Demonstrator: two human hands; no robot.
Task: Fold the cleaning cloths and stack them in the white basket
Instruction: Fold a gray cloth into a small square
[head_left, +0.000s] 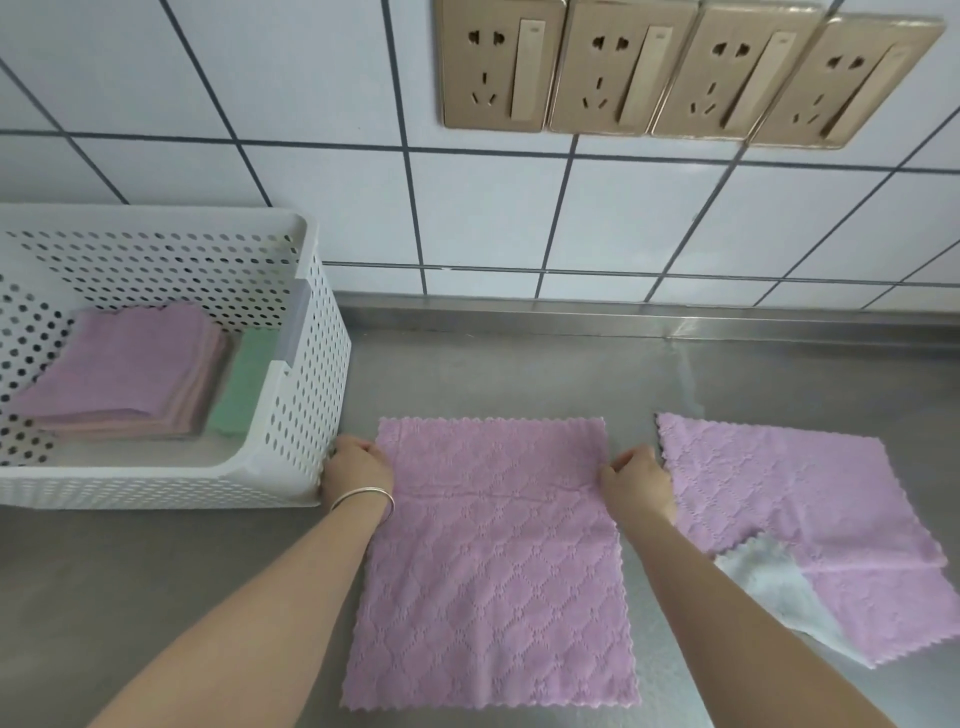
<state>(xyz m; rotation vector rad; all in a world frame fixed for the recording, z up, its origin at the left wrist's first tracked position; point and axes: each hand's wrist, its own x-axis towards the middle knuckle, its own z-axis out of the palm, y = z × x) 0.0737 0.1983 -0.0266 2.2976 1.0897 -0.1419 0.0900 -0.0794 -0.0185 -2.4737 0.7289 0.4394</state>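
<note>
A pink quilted cloth (491, 561) lies spread flat on the steel counter in front of me. My left hand (358, 465) pinches its left edge near the far corner. My right hand (636, 480) pinches its right edge at about the same height. A faint crease runs across the cloth between the two hands. The white perforated basket (306, 374) stands at the left, touching my left hand's side. Inside it lies a stack of folded pink cloths (124, 369) with a folded green cloth (244, 384) beside it.
Another pink cloth (810, 514) lies flat at the right, over a pale grey-blue cloth (779, 592) that sticks out beneath it. A tiled wall with several gold sockets (680, 73) rises behind the steel counter (493, 364).
</note>
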